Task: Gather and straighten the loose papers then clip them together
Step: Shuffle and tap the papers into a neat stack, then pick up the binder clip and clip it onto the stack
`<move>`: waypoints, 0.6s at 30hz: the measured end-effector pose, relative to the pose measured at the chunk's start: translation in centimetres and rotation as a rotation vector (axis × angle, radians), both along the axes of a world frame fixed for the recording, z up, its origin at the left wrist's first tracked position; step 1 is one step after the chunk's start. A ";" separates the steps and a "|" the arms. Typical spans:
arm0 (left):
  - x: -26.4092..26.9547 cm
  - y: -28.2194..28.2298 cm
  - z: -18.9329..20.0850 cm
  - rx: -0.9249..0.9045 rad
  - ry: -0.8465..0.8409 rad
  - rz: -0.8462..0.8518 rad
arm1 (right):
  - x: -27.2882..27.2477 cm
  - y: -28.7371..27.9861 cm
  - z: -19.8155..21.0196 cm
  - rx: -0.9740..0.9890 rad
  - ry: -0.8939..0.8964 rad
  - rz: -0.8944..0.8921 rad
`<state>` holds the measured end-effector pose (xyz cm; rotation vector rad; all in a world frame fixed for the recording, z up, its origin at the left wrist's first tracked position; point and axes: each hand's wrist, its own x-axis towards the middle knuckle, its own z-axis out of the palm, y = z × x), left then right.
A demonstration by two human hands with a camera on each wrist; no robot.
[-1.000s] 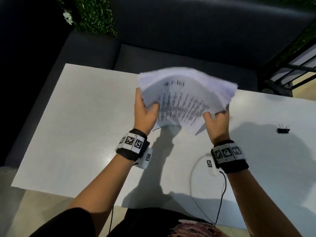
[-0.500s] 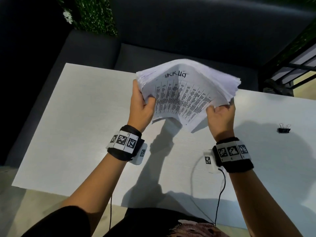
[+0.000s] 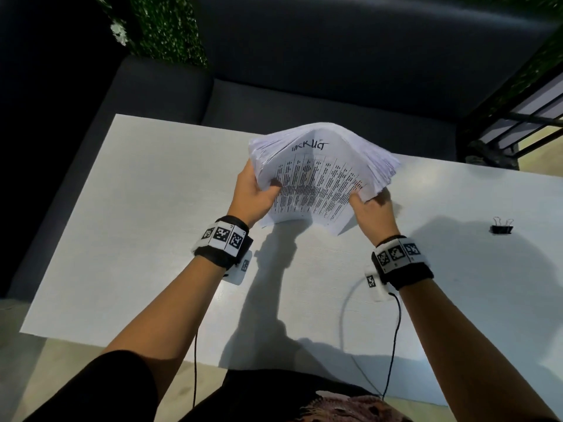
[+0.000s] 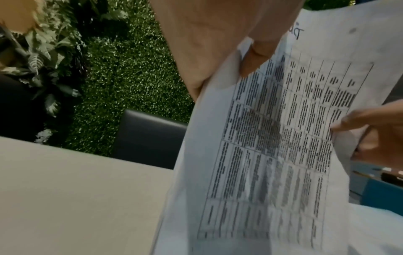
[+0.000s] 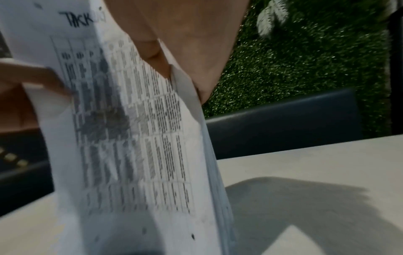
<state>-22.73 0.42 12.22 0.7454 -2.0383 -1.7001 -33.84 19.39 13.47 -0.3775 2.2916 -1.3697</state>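
A thick stack of white papers (image 3: 320,178) with a printed table on the top sheet is held up on edge over the white table (image 3: 137,223), bowed outward in the middle. My left hand (image 3: 254,194) grips its left side, thumb on the front sheet. My right hand (image 3: 370,205) grips the right side the same way. In the left wrist view the papers (image 4: 272,146) fill the right half, thumb pressed on them. In the right wrist view the stack (image 5: 135,129) stands with its lower edge near the tabletop. A black binder clip (image 3: 501,228) lies on the table to the right.
A dark sofa (image 3: 304,95) runs along the table's far edge, with green foliage (image 3: 164,28) behind it. A black railing (image 3: 524,123) stands at the far right. Thin cables (image 3: 393,345) trail from my wrists across the table's near part.
The stack rose and then came down a little, and its sheets have drawn closer together. Both hands keep their grip on the sides.
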 end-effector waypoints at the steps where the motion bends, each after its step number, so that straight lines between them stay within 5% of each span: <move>1: -0.2 -0.1 0.3 -0.022 -0.014 0.001 | -0.5 0.0 -0.4 -0.026 0.035 -0.004; 6: -0.2 -2.1 0.4 0.151 -0.083 -0.174 | -2.8 2.1 -0.5 -0.224 -0.094 0.060; 12: 2.4 -0.5 -7.1 0.496 -0.527 -0.330 | -2.2 5.2 -7.2 0.079 -0.354 0.196; 18: 2.8 1.6 -10.7 0.531 -0.568 -0.226 | -0.4 7.2 -10.8 0.176 -0.383 0.178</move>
